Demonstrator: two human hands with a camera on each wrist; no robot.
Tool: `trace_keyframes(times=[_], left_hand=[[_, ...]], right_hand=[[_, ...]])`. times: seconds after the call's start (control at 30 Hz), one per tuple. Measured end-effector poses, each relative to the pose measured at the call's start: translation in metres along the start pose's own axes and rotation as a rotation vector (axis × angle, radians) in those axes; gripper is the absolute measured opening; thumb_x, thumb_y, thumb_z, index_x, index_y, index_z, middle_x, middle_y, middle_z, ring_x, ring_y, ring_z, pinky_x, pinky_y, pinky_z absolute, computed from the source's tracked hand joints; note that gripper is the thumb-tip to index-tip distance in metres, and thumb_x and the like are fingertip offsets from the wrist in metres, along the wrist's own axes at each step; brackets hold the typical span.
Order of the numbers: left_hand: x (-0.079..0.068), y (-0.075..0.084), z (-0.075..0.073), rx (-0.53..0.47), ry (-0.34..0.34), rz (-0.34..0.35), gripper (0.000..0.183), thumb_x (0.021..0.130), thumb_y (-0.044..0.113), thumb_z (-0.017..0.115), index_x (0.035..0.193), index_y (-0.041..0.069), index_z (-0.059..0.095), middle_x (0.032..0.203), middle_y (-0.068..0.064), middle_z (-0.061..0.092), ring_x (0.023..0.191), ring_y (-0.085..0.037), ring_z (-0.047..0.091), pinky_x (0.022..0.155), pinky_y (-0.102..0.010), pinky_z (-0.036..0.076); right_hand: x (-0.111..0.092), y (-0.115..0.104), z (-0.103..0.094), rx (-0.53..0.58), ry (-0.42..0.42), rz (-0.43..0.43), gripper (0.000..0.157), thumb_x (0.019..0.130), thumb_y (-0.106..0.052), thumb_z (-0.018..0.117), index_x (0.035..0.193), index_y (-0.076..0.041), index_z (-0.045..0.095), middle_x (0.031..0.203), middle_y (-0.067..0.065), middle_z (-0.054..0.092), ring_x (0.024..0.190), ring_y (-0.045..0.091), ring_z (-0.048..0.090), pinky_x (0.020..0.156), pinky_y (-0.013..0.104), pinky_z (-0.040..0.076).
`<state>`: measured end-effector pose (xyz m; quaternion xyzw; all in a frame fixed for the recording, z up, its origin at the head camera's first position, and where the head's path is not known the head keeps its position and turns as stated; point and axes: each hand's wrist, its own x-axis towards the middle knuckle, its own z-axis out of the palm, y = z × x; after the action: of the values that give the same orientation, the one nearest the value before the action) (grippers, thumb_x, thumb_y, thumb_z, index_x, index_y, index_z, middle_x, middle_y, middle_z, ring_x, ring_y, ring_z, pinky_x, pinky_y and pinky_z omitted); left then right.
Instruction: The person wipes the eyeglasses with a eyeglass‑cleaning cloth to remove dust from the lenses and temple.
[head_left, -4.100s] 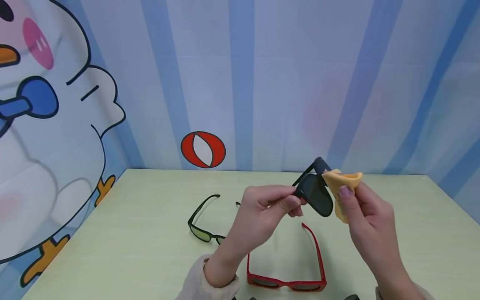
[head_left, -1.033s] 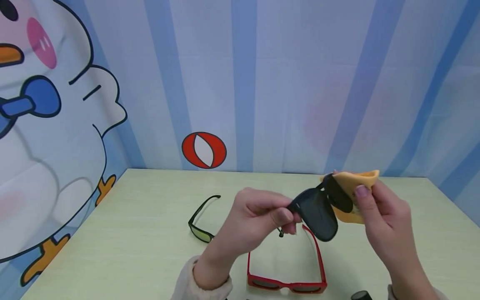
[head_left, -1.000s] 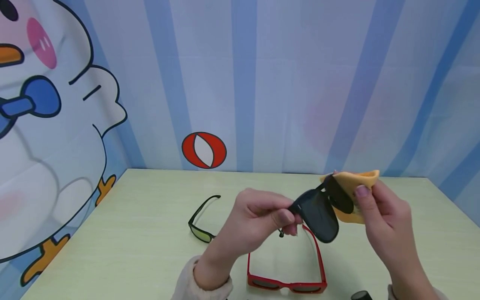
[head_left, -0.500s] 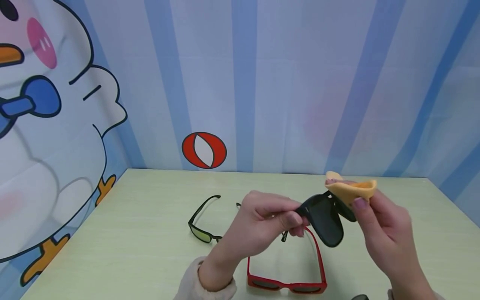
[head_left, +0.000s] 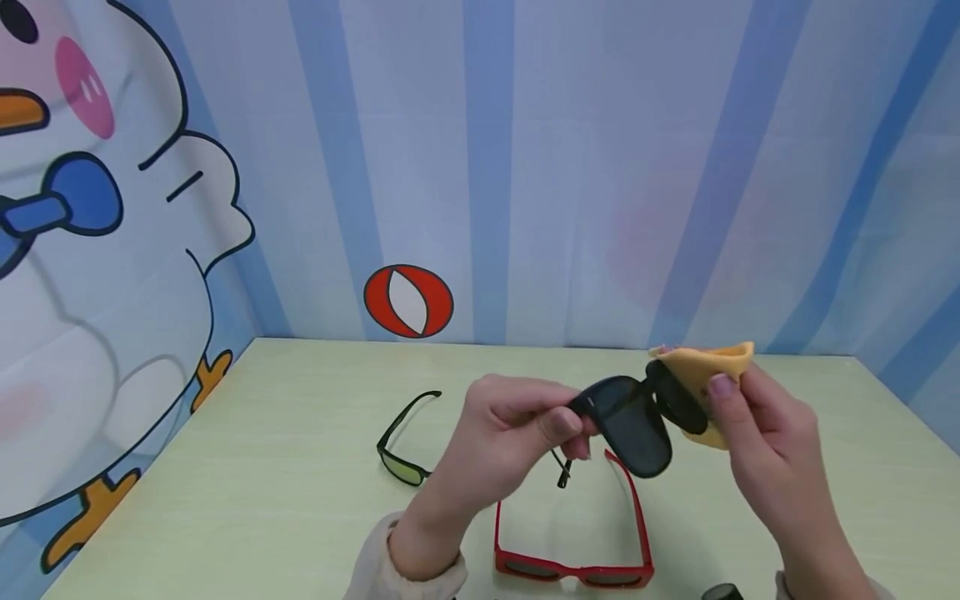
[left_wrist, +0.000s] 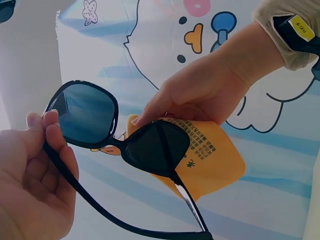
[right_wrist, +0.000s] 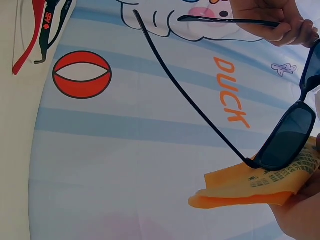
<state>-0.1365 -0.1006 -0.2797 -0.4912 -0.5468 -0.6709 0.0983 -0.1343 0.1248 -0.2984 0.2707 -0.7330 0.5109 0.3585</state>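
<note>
My left hand (head_left: 510,442) pinches a pair of black sunglasses (head_left: 633,429) at one end of the frame, by the hinge. They are held up above the table, tilted, with both temples unfolded in the right wrist view. A folded yellow cloth (head_left: 697,367) is gripped in my right hand (head_left: 765,450), thumb in front. In the left wrist view the cloth (left_wrist: 220,160), printed with dark characters, lies against the far lens. My right fingers (left_wrist: 155,107) are partly hidden behind that lens and the cloth.
Red-framed sunglasses (head_left: 573,573) lie unfolded on the pale table (head_left: 225,500) below my hands. Glasses with yellow-green lenses (head_left: 405,469) lie to the left, partly covered by my left arm. A dark lens-like object (head_left: 722,592) shows at the bottom edge. A printed backdrop (head_left: 562,167) stands behind.
Since half a second ago the sunglasses have tilted and moved slightly left and up. The cloth has shifted from over the lens's upper edge to behind it. Both hands keep their hold.
</note>
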Motion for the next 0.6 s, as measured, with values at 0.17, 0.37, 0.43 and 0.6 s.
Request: trace_keyframes(times=[0.17, 0.37, 0.43, 0.6], left_hand=[[-0.0013, 0.0025, -0.0018, -0.001, 0.083, -0.031, 0.049, 0.088, 0.030, 0.061, 0.083, -0.019, 0.058, 0.069, -0.031, 0.055, 0.064, -0.011, 0.061, 0.062, -0.034, 0.054], [-0.0021, 0.0053, -0.0042, 0.019, 0.128, -0.023, 0.048, 0.088, 0.030, 0.060, 0.084, -0.018, 0.059, 0.068, -0.029, 0.055, 0.065, -0.013, 0.059, 0.065, -0.033, 0.054], [-0.0020, 0.0054, -0.0047, 0.019, 0.144, -0.026, 0.048, 0.088, 0.029, 0.060, 0.084, -0.018, 0.058, 0.066, -0.029, 0.054, 0.065, -0.015, 0.059, 0.066, -0.033, 0.053], [-0.0019, 0.0051, -0.0051, 0.039, 0.186, -0.039, 0.049, 0.088, 0.031, 0.061, 0.083, -0.018, 0.058, 0.064, -0.028, 0.054, 0.063, -0.014, 0.058, 0.065, -0.033, 0.053]], right_hand=[[0.0006, -0.0038, -0.0017, -0.073, -0.024, 0.037, 0.026, 0.094, 0.007, 0.043, 0.115, 0.004, 0.060, 0.108, -0.009, 0.065, 0.093, 0.003, 0.062, 0.078, 0.012, 0.046], [0.0001, -0.0071, -0.0018, -0.110, -0.056, 0.030, 0.027, 0.096, 0.005, 0.042, 0.118, 0.006, 0.057, 0.111, -0.009, 0.065, 0.095, 0.004, 0.061, 0.079, 0.013, 0.045], [0.0000, -0.0071, -0.0015, -0.103, -0.053, 0.021, 0.027, 0.095, 0.006, 0.042, 0.118, 0.006, 0.057, 0.111, -0.008, 0.065, 0.096, 0.004, 0.061, 0.080, 0.013, 0.045], [-0.0003, -0.0090, -0.0010, -0.087, -0.043, -0.007, 0.027, 0.095, 0.007, 0.043, 0.118, 0.007, 0.057, 0.111, -0.005, 0.065, 0.099, 0.005, 0.061, 0.082, 0.013, 0.044]])
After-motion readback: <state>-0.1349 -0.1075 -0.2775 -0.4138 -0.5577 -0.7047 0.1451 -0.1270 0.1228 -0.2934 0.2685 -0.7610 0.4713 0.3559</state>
